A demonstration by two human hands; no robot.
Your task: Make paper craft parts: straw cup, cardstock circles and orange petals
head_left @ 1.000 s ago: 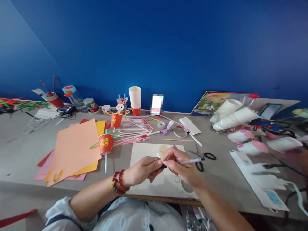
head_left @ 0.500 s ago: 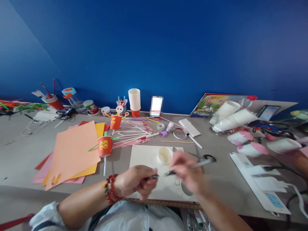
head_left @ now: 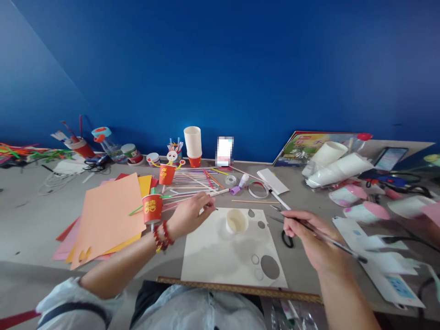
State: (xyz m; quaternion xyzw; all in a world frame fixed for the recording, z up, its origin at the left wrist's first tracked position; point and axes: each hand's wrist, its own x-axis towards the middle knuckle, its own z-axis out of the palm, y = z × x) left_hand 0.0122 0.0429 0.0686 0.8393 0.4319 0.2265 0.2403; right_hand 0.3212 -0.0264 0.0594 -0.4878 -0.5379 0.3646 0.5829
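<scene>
Near edge of the desk (head_left: pixel 300 270): white sheet (head_left: pixel 220 266), cut through with round openings and bearing two outlined circles (head_left: pixel 255 259). Right hand (head_left: pixel 311 231) closed around a pen (head_left: pixel 338 245), clear of the sheet, tip over the scissors (head_left: pixel 288 239); left hand (head_left: pixel 191 213) well apart, fingertips pinched on a small dark piece (head_left: pixel 216 209), too small to identify. Judged step: marking out, pen between strokes; another outline would call for tip down on bare paper, sheet steadied. Pale cup (head_left: pixel 237 224) stands on the sheet's far half. Lettering: red cup (head_left: pixel 152 209), yellow double-happiness character; farther red cup (head_left: pixel 167 174), yellow character, uncertain. Against the wall, colourful pad (head_left: pixel 311 145), print unreadable; upright screen (head_left: pixel 224 151), pixelated.
</scene>
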